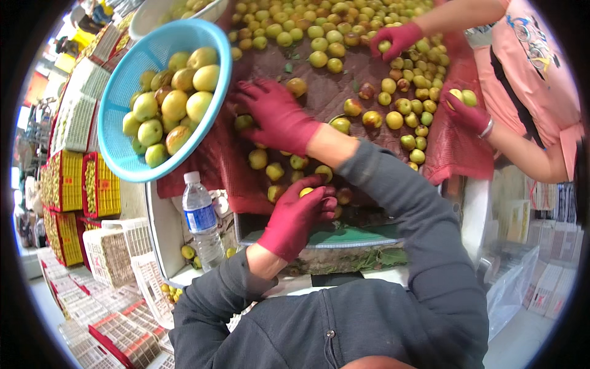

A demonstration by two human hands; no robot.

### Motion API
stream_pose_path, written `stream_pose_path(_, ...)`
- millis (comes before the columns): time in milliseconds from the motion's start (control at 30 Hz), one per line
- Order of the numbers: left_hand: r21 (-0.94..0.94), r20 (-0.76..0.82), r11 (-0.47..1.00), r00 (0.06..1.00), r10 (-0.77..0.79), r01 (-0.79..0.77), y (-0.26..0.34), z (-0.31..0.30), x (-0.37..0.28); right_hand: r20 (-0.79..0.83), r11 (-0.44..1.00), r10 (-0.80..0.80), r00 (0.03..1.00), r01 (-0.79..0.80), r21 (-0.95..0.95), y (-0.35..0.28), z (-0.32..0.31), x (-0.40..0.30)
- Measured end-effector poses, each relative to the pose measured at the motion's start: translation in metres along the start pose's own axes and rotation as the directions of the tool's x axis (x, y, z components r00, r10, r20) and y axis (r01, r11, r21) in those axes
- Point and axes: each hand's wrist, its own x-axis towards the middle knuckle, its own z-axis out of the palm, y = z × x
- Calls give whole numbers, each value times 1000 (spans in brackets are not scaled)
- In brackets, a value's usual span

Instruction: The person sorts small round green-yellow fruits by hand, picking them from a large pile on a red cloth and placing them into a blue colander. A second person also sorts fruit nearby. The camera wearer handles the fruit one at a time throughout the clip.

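My left hand [297,217], in a dark red glove, has its fingers curled around a yellow jujube-like fruit [305,191] just above the table's near edge. My right hand [276,115], gloved alike and slightly blurred, reaches across to the left, palm down with fingers apart. Beside its thumb lies a green fruit [243,122], partly shaded; whether they touch I cannot tell. Left of that hand, a light-blue plastic basket [108,133] holds larger green and brownish fruits [174,105]. More fruits [319,44] are spread over the dark red mesh cloth [318,92], thickest at the far side.
Across at the right, a co-worker's gloved hands [398,41] hold fruits over the cloth. A clear plastic water bottle [203,221] with a blue label stands by the near left corner. A white basket [138,20] sits behind the blue one; stacked crates [69,182] fill the left.
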Motion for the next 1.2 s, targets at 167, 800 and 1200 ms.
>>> stream_pose_path(167,59,-11,998,1000,-29,30,6,5,-2,229,995,45,972,-64,79,-2,23,-4)
stream_pose_path(800,-2,0,999,999,-46,46,7,3,-4,98,736,582,807,-472,-486,66,-87,-97)
stream_pose_path(1200,47,31,999,999,-20,19,10,4,-6,-94,493,740,666,-631,-599,137,-149,-158)
